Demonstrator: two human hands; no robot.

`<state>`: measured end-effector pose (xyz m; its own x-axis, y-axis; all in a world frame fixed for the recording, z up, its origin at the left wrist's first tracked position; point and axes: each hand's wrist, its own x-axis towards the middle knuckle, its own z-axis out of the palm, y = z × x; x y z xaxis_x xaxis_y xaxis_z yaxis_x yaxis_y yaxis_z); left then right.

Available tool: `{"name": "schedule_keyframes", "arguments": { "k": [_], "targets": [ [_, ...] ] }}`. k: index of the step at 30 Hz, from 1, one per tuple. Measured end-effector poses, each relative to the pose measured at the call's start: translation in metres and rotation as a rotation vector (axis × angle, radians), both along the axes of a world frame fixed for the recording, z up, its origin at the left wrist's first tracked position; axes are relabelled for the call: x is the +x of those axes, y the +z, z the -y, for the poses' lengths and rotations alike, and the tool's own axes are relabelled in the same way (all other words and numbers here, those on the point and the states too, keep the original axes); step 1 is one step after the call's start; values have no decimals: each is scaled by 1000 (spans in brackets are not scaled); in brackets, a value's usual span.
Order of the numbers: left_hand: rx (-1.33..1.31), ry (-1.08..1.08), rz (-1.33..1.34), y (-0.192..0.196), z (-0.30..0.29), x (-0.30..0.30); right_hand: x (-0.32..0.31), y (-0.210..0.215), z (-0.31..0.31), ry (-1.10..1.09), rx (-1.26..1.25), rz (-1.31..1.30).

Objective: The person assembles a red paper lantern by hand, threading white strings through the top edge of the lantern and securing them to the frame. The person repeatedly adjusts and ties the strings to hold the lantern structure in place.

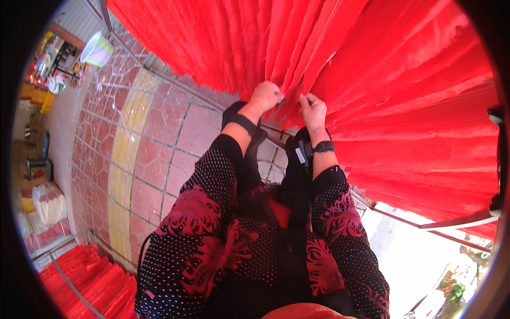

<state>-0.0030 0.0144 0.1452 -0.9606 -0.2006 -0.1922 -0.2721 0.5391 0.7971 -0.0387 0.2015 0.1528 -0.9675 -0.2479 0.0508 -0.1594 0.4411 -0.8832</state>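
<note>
Red sheets (pixel 372 80) hang in close folds over a metal rail (pixel 425 226), filling the upper and right part of the view. Left hand (pixel 265 95) is closed, pinching the lower edge of one sheet near the middle; right hand (pixel 313 110) pinches a neighbouring edge just beside it, fingers curled. Each wrist carries a black band. Patterned red-and-black sleeves run down to the lower edge. Below and left lies a tiled floor (pixel 159 138) with a yellow strip. More red sheets (pixel 90 276) rest at lower left; a pale bucket (pixel 96 49) stands at upper left.
</note>
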Motion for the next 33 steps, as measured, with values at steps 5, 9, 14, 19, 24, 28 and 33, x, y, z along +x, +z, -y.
{"name": "schedule_keyframes", "arguments": {
  "k": [5,9,14,19,24,28,33],
  "targets": [
    [-72,-50,-8,4,-11,3,8,-2,6,-3,-30,-78],
    [-201,-78,-48,8,-23,7,14,-2,10,26,-27,10],
    [-257,-42,-158,10,-38,14,22,-3,15,44,31,-139],
    [-277,-27,-139,8,-47,18,23,-5,13,-2,-58,-93],
    [-340,-65,-46,7,-57,25,29,2,13,6,-233,-76],
    [-297,-65,-36,2,-68,33,36,10,11,-38,-467,22],
    [-243,-52,-115,-14,-79,46,44,19,5,-144,-600,-90]
  ]
}}
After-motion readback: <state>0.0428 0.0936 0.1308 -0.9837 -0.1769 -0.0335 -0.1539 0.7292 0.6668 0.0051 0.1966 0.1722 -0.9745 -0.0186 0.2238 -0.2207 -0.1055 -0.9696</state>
